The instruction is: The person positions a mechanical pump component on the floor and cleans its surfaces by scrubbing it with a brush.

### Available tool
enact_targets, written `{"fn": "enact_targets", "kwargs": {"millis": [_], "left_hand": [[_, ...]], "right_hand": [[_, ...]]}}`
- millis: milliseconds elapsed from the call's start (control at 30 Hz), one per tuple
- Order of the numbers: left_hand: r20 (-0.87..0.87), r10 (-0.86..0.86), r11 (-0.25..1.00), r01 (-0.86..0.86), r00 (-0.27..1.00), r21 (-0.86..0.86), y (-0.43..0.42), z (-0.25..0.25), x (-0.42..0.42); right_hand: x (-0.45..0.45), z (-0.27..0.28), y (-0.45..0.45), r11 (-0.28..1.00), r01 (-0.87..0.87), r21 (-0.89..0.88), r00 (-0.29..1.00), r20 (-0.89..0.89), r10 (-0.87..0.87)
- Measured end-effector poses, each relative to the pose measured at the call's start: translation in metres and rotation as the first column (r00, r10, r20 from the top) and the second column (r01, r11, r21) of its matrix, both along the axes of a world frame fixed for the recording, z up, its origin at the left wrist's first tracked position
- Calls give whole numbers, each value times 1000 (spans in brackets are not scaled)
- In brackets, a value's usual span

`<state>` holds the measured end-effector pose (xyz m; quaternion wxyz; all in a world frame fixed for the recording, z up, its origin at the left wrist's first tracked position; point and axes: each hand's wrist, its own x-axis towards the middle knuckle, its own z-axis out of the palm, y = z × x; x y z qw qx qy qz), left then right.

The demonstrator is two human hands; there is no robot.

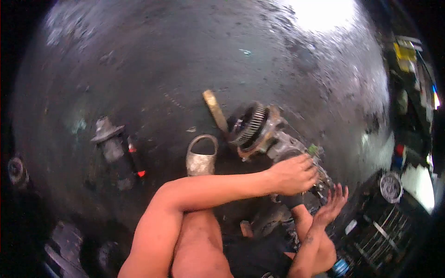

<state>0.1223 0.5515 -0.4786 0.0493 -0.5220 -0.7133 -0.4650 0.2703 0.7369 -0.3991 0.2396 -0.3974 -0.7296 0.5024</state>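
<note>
Metal geared assembly (277,142) on dark floor (139,69).
Our left hand (293,175) lies over it, fingers' hold unclear; our right hand (328,211) splays wide, gripping nothing.

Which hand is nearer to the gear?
Left. The left hand is below and right of the gear in view; the right hand is farther away, lower and more to the right.

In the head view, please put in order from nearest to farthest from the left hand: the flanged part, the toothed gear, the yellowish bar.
From the left hand:
1. Toothed gear, above and left of it.
2. Yellowish bar, left of the gear.
3. Flanged part, far over at the left.
</note>
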Motion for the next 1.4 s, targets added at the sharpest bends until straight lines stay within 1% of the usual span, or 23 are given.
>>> {"fn": "enact_targets", "kwargs": {"millis": [33,100,133,200,333,467,533,567,767,833,867,900,967,1000,1033,1067,1100,1167,1233,1267,1333,1367,1400], "left_hand": [[-19,-15,999,15,1000,-29,-2,3,0],[-68,-13,1000,13,998,11,-7,1,4],[-77,-6,1000,8,997,23,-10,1,7],[-103,-35,999,37,994,15,-13,2,7],[-102,-78,996,72,992,-61,-16,6,3],[-33,-140,990,140,990,-8,-16,5,-2],[-14,-181,983,180,983,-32,-17,7,-5],[-18,-197,980,197,980,-26,-16,7,-4],[0,-186,982,186,983,-42,-13,8,-5],[4,-166,986,165,986,34,-11,10,-11],[7,-123,992,123,992,-8,-12,10,-9],[17,-87,996,86,996,26,-8,8,-10],[38,-16,999,15,999,38,-3,4,-9],[49,3,999,-5,999,44,0,4,-10],[53,11,998,-14,999,60,3,3,-11],[42,20,998,-23,999,61,5,3,-12],[35,36,996,-38,999,76,7,3,-14],[27,53,995,-55,998,83,8,3,-17],[35,56,997,-58,998,53,16,1,-24],[51,42,998,-44,998,35,19,1,-24],[48,-14,999,12,999,43,23,0,-28],[49,-6,1000,5,999,24,23,1,-31],[53,-4,1000,4,999,10,23,3,-32]], "right_hand": [[-14,2,-12,1000,-17,0,1000,-17,17],[-21,-10,-16,979,-194,67,978,-69,199],[-15,-12,-16,984,-150,95,984,-78,158],[-7,-18,-16,991,-130,-4,975,-179,128],[4,-27,-17,992,-10,-124,977,-212,-17],[9,-30,-17,985,5,-172,969,-243,-47],[14,-33,-15,996,-14,-83,985,-174,-1],[17,-35,-15,995,-11,-102,986,-165,-6],[17,-32,-13,981,-154,-113,961,-249,122],[14,-22,-19,972,-68,224,996,79,52],[18,-13,-22,798,-222,561,971,204,126],[25,-5,-25,484,-354,800,935,322,151],[38,10,-66,554,-572,605,805,286,520],[42,2,-87,604,-714,355,684,168,710],[35,-11,-123,638,-764,99,645,119,755],[50,-42,-144,538,-843,-17,520,235,821],[54,-84,-167,565,-825,-22,547,219,808],[55,-146,-187,425,-903,-62,373,377,848],[8,-162,-201,447,-891,-82,403,313,860],[-9,-172,-206,411,-909,-65,375,305,876],[-19,-219,-211,429,-903,-32,395,336,855],[-17,-259,-218,371,-923,101,362,554,750],[-28,-261,-221,283,-938,199,333,743,581]]}}
